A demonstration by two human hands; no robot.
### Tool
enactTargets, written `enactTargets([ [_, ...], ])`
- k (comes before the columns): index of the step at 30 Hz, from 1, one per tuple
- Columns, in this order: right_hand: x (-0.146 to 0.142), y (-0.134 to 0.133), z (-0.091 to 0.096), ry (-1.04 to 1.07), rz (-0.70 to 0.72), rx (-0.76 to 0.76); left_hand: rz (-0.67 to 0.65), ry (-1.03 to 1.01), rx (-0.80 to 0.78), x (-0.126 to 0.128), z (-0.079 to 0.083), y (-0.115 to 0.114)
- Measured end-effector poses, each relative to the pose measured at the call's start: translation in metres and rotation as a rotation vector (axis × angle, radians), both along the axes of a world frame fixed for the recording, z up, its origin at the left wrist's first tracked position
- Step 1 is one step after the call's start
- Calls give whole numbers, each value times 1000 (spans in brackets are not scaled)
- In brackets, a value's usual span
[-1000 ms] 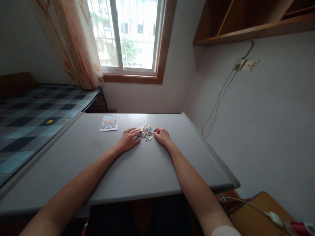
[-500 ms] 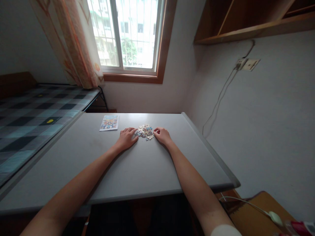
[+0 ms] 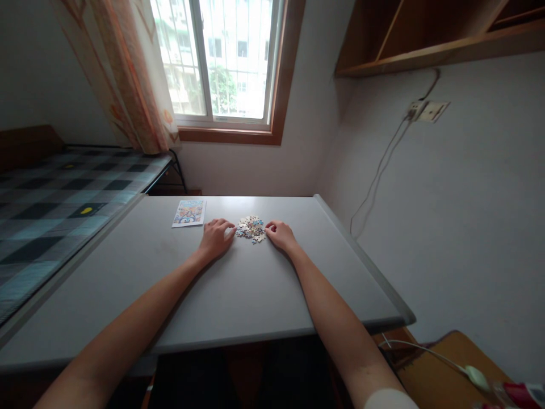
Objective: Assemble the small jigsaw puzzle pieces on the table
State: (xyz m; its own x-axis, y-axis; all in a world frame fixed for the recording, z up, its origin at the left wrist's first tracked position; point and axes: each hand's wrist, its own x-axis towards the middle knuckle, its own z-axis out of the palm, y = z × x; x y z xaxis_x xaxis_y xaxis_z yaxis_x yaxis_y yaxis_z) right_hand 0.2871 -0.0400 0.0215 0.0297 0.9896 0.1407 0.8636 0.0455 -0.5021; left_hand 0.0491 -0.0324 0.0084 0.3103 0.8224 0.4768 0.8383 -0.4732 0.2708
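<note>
A small heap of jigsaw puzzle pieces (image 3: 251, 228) lies on the white table (image 3: 255, 295), some showing pale backs and others blue printed faces. At the left edge of the heap is my left hand (image 3: 216, 236), its thumb and index finger drawn together in a pinch. Whatever may be between those fingertips is too small to make out. My right hand (image 3: 280, 233) rests on its side at the right edge of the heap, with curled fingers and the fingertips against the pieces. I cannot see whether it holds one.
Left of the heap lies a colourful printed picture card (image 3: 189, 213). A bed with a checked cover (image 3: 85, 199) stands along the left side. The wall with a socket (image 3: 428, 111) and hanging cables is on the right, below a wooden shelf (image 3: 409, 59). A brown stool (image 3: 451, 363) stands lower right.
My left hand has drawn back slightly to the left, away from the heap, and its thumb has closed up toward the index finger. My right hand stays in place.
</note>
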Motion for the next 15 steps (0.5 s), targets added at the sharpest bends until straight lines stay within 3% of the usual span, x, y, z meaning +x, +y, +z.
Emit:
enactTargets([
  [4, 0, 0, 0, 1, -1, 8, 93, -48, 4, -4, 4, 1],
  [15, 0, 0, -2, 12, 9, 15, 93, -147, -14, -4, 3, 2],
])
